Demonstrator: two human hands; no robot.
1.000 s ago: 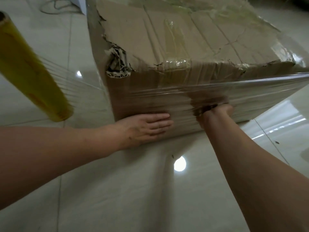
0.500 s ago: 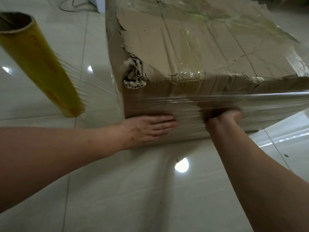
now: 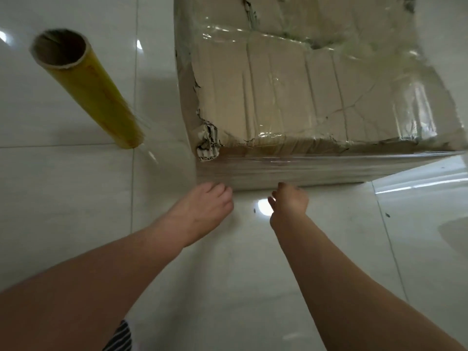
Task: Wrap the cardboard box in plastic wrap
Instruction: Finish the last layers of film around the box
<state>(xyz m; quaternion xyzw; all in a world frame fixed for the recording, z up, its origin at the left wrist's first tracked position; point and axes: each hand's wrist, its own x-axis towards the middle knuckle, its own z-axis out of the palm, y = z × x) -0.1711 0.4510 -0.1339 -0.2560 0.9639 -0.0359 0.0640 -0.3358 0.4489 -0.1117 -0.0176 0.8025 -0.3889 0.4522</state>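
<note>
A big worn cardboard box point(image 3: 291, 97) stands on the tiled floor, its near side banded with clear plastic wrap point(image 3: 304, 168). Its near left corner is torn. A yellow roll of plastic wrap point(image 3: 93, 95) stands upright on the floor left of the box, with a sheet of film running from it to the box's near left corner. My left hand point(image 3: 202, 211) hovers just in front of the box's near side, fingers loosely curled, holding nothing. My right hand point(image 3: 290, 201) is beside it, also free of the box, with fingers apart.
Glossy white floor tiles point(image 3: 228, 287) reflect a ceiling light between my hands. A striped piece of clothing point(image 3: 119, 335) shows at the bottom edge. Plastic film stretches away past the box's right corner point(image 3: 417, 183).
Both hands have come off the box's wrapped near side and drawn back toward me. The view has risen, now looking more steeply down on the box top and into the roll's core.
</note>
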